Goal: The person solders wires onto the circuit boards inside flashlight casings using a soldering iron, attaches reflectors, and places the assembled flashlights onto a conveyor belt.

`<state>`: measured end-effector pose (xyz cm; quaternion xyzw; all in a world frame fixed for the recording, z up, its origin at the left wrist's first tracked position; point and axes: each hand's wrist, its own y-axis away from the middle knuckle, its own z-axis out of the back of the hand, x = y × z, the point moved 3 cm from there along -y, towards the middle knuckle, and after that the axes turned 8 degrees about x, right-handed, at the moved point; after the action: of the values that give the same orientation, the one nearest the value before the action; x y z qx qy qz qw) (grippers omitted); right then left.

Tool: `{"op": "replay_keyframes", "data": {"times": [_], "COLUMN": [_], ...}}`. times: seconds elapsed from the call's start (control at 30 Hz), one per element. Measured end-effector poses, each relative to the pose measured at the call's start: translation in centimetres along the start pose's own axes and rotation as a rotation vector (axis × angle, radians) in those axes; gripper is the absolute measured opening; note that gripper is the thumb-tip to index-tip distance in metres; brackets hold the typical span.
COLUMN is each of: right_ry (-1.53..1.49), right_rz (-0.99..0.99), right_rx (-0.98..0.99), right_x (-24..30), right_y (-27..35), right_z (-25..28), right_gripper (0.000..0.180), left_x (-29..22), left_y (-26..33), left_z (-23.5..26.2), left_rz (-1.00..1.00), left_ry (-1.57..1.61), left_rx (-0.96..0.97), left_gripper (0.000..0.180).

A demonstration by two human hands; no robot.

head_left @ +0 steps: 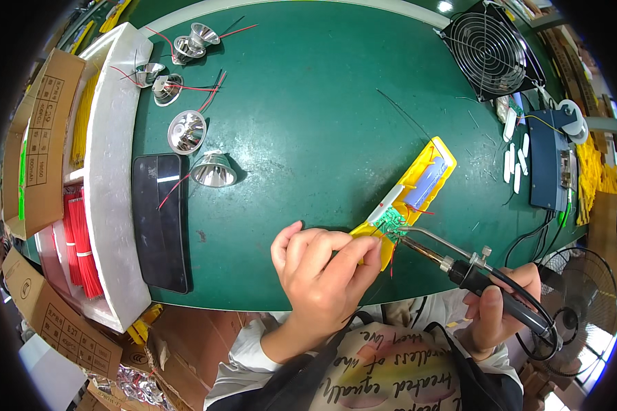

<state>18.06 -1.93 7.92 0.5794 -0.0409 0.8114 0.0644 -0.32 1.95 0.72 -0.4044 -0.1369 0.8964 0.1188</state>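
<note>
My right hand (502,308) is wrapped around a soldering iron (483,284) with a thin metal tube running beside its tip. The tip meets the lower part of a small green circuit board (391,221). That board sits in a long yellow plastic housing (437,152), which lies tilted on the table and also holds a blue-violet cylindrical battery (425,183) and a white strip (386,204). Thumb and forefinger of my left hand (325,270) are pinched together at the board's lower left edge; what is between them is hidden. Thin red and black wires stick out around the board.
Several silvery reflector cups (187,132) with wires stand at the far left above a black tray-like slab (163,222). A white foam box (113,205) holds bundled red wires (82,246). At right are a black fan (490,51), white strips (516,161) and a blue-grey box unit (547,157).
</note>
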Motion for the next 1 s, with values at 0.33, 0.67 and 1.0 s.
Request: {"op": "replay_keyframes", "data": {"times": [0.33, 0.67, 1.0], "right_ry": [0.038, 0.05, 0.028], "right_rz": [0.047, 0.061, 0.055], "right_rx": [0.041, 0.094, -0.087], "right_x": [0.2, 0.4, 0.5], "right_y": [-0.2, -0.4, 0.7], "right_z": [0.3, 0.2, 1.2], "right_gripper": [0.031, 0.03, 0.035], "left_x": [0.0, -0.2, -0.3], "left_y": [-0.1, -0.3, -0.2], "left_z": [-0.1, 0.1, 0.0], "left_rz": [0.01, 0.008, 0.02], "left_ry": [0.003, -0.002, -0.013], "left_rx": [-0.008, -0.031, 0.007], "left_gripper": [0.021, 0.019, 0.018]}}
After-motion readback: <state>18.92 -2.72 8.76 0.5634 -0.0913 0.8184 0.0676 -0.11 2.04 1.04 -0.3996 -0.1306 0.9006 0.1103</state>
